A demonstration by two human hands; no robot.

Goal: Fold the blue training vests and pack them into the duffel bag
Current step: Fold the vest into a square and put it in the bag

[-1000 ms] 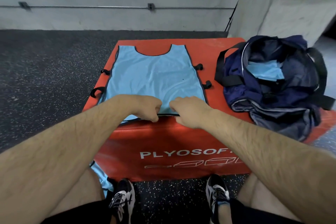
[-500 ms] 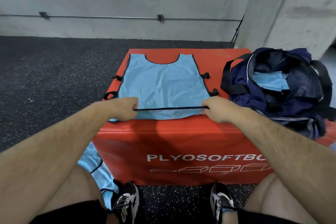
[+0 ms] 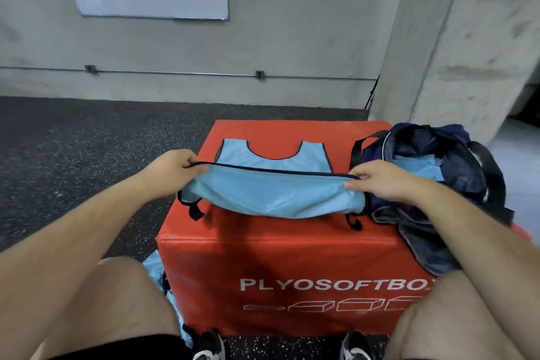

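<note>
Vest (image 3: 271,196) is half lifted off the box (image 3: 292,266). Its black-trimmed hem is pulled taut between your two hands above the middle of the box top. The neck end lies flat toward the far edge, and the middle sags in a fold toward the near edge. Black side loops dangle at both ends of the fold.

Your left hand (image 3: 172,168) has its grip pinched on the hem's left end, above the box's left edge. Your right hand (image 3: 377,180) has its grip pinched on the hem's right end, just beside the bag (image 3: 432,213).

The bag sits unzipped on the box's right side, slumping over the near right corner. A packed vest (image 3: 415,166) shows inside it. A spare vest (image 3: 157,269) lies on the floor (image 3: 73,155) against the box's near left corner, beside your left leg.
</note>
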